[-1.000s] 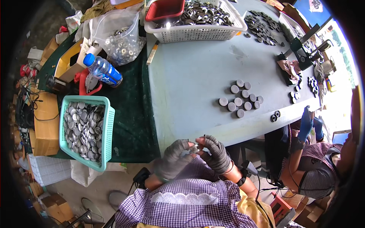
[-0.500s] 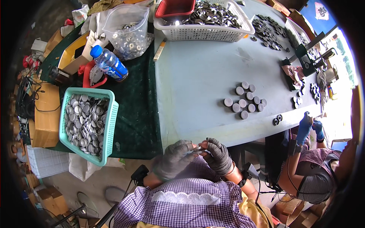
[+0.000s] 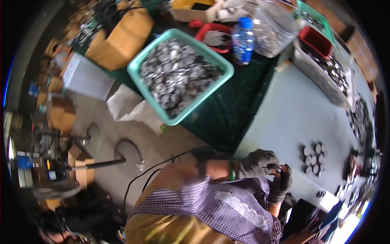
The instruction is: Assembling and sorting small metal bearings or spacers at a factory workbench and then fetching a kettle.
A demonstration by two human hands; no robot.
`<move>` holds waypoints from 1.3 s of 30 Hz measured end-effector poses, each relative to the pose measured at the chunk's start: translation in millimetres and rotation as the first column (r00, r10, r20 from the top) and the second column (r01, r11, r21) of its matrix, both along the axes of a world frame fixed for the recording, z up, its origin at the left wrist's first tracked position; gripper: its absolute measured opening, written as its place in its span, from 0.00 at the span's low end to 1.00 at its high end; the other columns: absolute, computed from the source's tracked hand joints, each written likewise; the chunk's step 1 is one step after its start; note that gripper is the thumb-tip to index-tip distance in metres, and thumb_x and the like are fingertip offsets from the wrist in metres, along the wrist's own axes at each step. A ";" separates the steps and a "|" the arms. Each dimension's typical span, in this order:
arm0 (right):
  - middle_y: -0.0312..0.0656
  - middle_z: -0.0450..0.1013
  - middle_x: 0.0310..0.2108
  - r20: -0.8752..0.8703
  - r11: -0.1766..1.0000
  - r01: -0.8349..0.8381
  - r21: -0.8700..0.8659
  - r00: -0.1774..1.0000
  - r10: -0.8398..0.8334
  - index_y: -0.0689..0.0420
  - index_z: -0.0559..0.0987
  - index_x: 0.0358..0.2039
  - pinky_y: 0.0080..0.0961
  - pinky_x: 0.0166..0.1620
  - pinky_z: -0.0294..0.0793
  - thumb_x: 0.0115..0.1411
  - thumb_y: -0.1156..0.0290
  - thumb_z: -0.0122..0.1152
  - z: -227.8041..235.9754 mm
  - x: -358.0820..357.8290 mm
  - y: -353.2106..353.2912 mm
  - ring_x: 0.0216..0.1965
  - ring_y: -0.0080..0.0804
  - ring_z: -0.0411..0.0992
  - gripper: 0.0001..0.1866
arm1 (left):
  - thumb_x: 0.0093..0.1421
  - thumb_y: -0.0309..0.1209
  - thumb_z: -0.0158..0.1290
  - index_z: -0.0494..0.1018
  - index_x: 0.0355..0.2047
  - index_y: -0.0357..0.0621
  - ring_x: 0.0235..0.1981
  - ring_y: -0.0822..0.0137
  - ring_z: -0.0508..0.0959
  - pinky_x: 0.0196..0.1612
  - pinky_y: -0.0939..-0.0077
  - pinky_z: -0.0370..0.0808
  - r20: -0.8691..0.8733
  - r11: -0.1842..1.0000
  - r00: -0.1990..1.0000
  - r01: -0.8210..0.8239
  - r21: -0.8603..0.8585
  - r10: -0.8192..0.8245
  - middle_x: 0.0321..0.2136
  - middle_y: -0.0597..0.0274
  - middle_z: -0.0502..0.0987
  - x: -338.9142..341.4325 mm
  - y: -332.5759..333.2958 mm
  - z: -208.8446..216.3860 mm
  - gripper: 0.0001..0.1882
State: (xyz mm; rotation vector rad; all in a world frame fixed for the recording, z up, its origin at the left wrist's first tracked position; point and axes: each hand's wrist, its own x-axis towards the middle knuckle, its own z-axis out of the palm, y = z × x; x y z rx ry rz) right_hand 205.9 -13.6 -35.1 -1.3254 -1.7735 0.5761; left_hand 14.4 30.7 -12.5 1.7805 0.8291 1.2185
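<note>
**Two-Handed Fingertip Hold**

The left hand (image 3: pixel 256 164) and right hand (image 3: pixel 280 185), fingers closed, pinch a small metal part (image 3: pixel 277 170) at the table's (image 3: pixel 266 127) near edge. It is judged light, stiff and possibly slippery; grip by the outer edge.

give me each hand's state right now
Left hand: closed on a metal part.
Right hand: closed on the same part, finger detail blurred.
</note>
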 end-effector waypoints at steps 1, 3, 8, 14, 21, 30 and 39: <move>0.42 0.72 0.39 -0.036 0.999 0.000 -0.041 0.999 -0.001 0.62 0.73 0.44 0.30 0.44 0.71 0.59 0.72 0.59 -23.9 14.3 -1.7 0.39 0.31 0.70 0.14 | 0.51 0.31 0.60 0.73 0.32 0.41 0.29 0.55 0.77 0.32 0.65 0.73 -0.023 1.000 1.000 0.002 -0.013 -0.002 0.26 0.57 0.74 2.3 2.2 -4.1 0.11; 0.40 0.71 0.41 -0.138 1.000 -0.023 -0.011 0.990 0.021 0.62 0.72 0.47 0.28 0.41 0.73 0.58 0.74 0.59 -33.8 16.8 1.5 0.37 0.29 0.70 0.16 | 0.50 0.32 0.61 0.74 0.32 0.41 0.28 0.55 0.76 0.33 0.65 0.73 -0.046 0.999 0.999 -0.021 -0.024 0.020 0.26 0.57 0.74 -1.0 2.5 -6.7 0.11; 0.41 0.71 0.42 -0.307 0.994 -0.015 -0.109 0.952 -0.020 0.63 0.72 0.48 0.26 0.36 0.75 0.59 0.78 0.57 -40.7 13.4 1.0 0.35 0.28 0.70 0.16 | 0.47 0.34 0.64 0.74 0.28 0.41 0.27 0.55 0.74 0.32 0.65 0.70 -0.017 0.977 0.998 0.061 -0.206 -0.066 0.23 0.56 0.74 -5.0 5.3 1.9 0.13; 0.41 0.71 0.35 -0.494 0.967 -0.034 -0.251 0.864 -0.097 0.64 0.71 0.47 0.26 0.33 0.73 0.60 0.79 0.55 -27.2 -6.0 -2.6 0.30 0.28 0.70 0.14 | 0.47 0.30 0.62 0.74 0.28 0.41 0.26 0.59 0.74 0.33 0.67 0.69 -0.004 0.962 0.986 0.160 -0.220 -0.165 0.22 0.57 0.74 -9.5 14.5 -5.6 0.10; 0.39 0.71 0.32 -0.540 0.974 -0.049 -0.221 0.838 -0.080 0.62 0.72 0.46 0.26 0.33 0.71 0.60 0.80 0.55 -31.3 -12.4 -5.8 0.28 0.26 0.69 0.13 | 0.47 0.28 0.61 0.75 0.29 0.41 0.29 0.59 0.75 0.35 0.67 0.70 -0.075 0.931 0.965 0.221 -0.291 -0.252 0.24 0.57 0.75 -12.5 18.7 -11.7 0.09; 0.37 0.70 0.28 -0.408 0.957 -0.040 -0.288 0.909 -0.085 0.62 0.72 0.44 0.25 0.31 0.71 0.59 0.77 0.57 -30.3 -2.9 3.5 0.26 0.25 0.69 0.12 | 0.48 0.30 0.59 0.73 0.32 0.40 0.30 0.55 0.75 0.36 0.65 0.71 -0.065 0.964 0.973 0.206 -0.169 -0.219 0.27 0.54 0.74 -4.0 25.5 -12.4 0.11; 0.49 0.73 0.35 -0.201 0.997 0.066 -0.029 0.977 -0.070 0.61 0.74 0.41 0.35 0.40 0.71 0.59 0.73 0.56 -0.3 -22.5 7.5 0.36 0.46 0.72 0.10 | 0.54 0.26 0.59 0.75 0.33 0.39 0.26 0.67 0.78 0.31 0.75 0.75 -0.237 0.988 0.970 -0.086 -0.129 0.053 0.25 0.56 0.78 10.7 6.4 -13.8 0.07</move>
